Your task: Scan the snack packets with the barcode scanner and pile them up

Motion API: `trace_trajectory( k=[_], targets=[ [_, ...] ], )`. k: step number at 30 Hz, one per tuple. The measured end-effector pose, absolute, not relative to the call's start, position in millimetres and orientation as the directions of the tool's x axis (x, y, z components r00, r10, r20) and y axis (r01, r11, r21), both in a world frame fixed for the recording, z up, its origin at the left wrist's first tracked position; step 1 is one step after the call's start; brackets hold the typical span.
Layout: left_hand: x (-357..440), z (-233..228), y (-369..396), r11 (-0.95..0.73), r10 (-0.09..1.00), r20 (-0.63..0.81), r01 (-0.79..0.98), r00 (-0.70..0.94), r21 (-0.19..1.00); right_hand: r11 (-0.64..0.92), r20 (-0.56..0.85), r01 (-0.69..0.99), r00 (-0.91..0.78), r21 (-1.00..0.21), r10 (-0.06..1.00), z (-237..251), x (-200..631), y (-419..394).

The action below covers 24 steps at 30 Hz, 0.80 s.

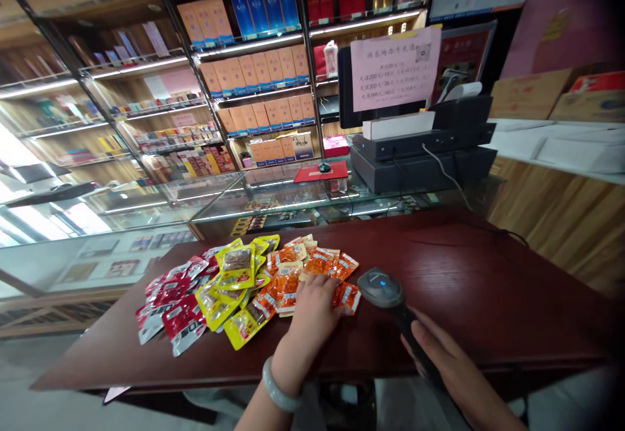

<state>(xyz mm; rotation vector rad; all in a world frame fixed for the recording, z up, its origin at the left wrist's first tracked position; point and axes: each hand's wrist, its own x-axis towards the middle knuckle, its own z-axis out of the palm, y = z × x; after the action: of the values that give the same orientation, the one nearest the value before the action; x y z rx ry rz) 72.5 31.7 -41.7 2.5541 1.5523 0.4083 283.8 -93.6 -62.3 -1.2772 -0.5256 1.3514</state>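
In the head view, my right hand [437, 353] is wrapped round the handle of a dark barcode scanner [381, 288], whose head shows a small blue light. My left hand [315, 304], with a pale bangle [279, 389] at the wrist, is on the orange snack packets [289, 281]. Its fingers curl over them, and one packet [349, 296] shows beside the thumb; the fingertips are partly hidden. Yellow snack packets [237, 268] lie in a heap left of the orange ones. Further left are red and silver snack packets [183, 317].
A dark red table [469, 281] carries the packets. Behind it are a glass display counter [273, 200], a mouse [324, 167] on a red pad, and a monitor with a pink notice [395, 69]. Shelves with boxed goods line the back. A cable [508, 232] crosses the table's right rear.
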Motion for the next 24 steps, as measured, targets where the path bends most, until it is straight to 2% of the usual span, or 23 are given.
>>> trace_trajectory(
  k=[5, 11, 15, 17, 20, 22, 24],
  targets=[
    [76.1, -57.1, 15.6, -0.503, 0.864, 0.15, 0.832, 0.481, 0.232, -0.248, -0.376, -0.451, 0.22, -0.857, 0.9, -62.8, 285.4, -97.0],
    [76.6, -66.3, 5.7, -0.475, 0.88, 0.138, 0.838, 0.454, 0.268, -0.279, -0.383, -0.409, 0.2, -0.869, 0.902, -68.6, 286.3, -97.8],
    [71.2, -58.8, 4.0, -0.485, 0.874, 0.203, 0.816, 0.442, 0.315, -0.269, -0.379, -0.412, 0.213, -0.871, 0.901, -70.8, 286.3, -96.4],
    [65.1, -50.4, 12.3, -0.449, 0.887, 0.27, 0.838, 0.376, 0.31, -0.269, -0.377, -0.398, 0.222, -0.877, 0.899, -70.5, 285.9, -95.5],
    [53.6, -40.6, 35.2, -0.285, 0.91, 0.368, 0.935, 0.194, 0.212, -0.28, -0.375, -0.357, 0.234, -0.891, 0.897, -69.0, 284.6, -94.1],
    [47.5, -39.7, 51.2, -0.159, 0.924, 0.367, 0.981, 0.108, 0.111, -0.278, -0.374, -0.359, 0.234, -0.891, 0.897, -67.9, 283.3, -93.1],
    [45.0, -42.6, 62.6, -0.108, 0.941, 0.324, 0.994, 0.095, 0.024, -0.265, -0.371, -0.384, 0.234, -0.884, 0.899, -67.0, 282.2, -92.1]
  ],
)
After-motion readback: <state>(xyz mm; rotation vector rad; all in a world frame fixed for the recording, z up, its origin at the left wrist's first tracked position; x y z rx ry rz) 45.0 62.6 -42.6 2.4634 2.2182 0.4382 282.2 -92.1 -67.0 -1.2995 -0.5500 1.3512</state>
